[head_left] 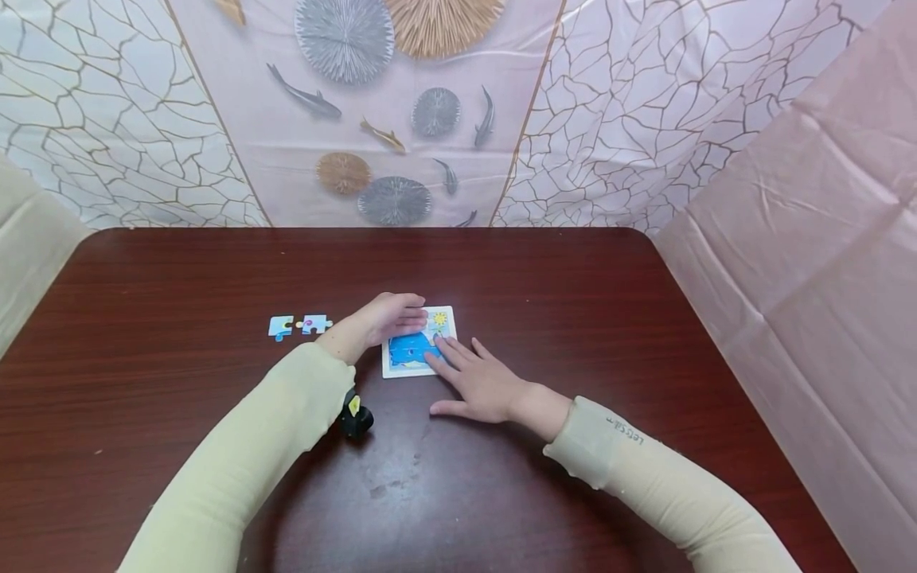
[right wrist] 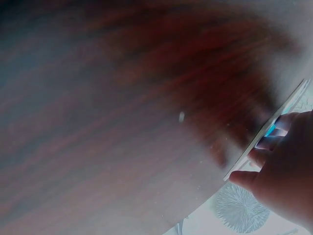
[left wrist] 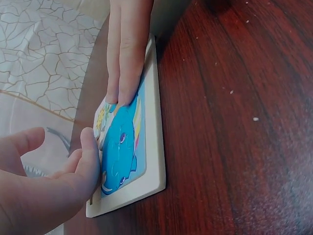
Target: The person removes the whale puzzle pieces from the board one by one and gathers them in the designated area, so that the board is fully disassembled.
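Note:
A white-framed jigsaw board [head_left: 415,374] lies on the table with a blue whale picture [head_left: 410,350] and a yellow sun [head_left: 439,317]. My left hand [head_left: 392,318] rests along its upper left part, fingers extended and side by side. From the right, my right hand [head_left: 483,386] lays straight fingertips on the picture, its thumb spread over the tabletop. The left wrist view shows two right-hand fingers [left wrist: 129,54] flat on the whale and the left fingertips at the board's other edge. In the right wrist view, the right hand [right wrist: 286,171] overlaps the board's edge.
Two loose jigsaw pieces, one [head_left: 282,325] beside the other [head_left: 314,323], lie left of the board. A black wrist camera [head_left: 356,418] is at the left sleeve. Dark wooden table [head_left: 573,302] runs back to a patterned curtain [head_left: 401,95].

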Action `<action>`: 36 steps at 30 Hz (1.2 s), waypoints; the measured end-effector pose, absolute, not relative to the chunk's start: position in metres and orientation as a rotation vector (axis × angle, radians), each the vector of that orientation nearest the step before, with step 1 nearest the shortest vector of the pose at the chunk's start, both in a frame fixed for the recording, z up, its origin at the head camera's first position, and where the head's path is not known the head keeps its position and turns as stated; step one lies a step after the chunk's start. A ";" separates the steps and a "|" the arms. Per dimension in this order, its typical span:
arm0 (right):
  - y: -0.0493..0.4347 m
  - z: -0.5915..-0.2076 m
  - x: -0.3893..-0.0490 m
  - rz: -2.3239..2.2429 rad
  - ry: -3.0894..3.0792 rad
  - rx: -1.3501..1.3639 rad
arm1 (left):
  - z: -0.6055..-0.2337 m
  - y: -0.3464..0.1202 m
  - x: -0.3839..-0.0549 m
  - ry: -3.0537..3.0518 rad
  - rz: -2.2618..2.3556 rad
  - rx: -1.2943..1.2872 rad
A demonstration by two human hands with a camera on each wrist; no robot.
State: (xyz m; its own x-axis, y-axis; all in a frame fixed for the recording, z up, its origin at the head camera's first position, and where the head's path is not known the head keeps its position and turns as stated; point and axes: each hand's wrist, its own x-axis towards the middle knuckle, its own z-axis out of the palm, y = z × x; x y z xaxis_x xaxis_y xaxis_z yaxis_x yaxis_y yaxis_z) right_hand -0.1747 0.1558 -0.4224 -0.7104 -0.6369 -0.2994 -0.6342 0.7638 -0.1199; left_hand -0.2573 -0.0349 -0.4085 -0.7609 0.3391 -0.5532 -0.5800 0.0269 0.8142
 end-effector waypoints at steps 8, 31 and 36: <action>0.155 -0.421 -0.175 -0.006 2.632 -0.971 | -0.408 -0.035 -0.255 1.729 1.753 -0.212; 0.154 -0.418 -0.173 -0.022 2.628 -0.968 | -0.411 -0.037 -0.254 1.578 1.887 -0.191; 0.155 -0.418 -0.174 -0.016 2.627 -0.976 | -0.414 -0.035 -0.255 1.660 1.815 -0.136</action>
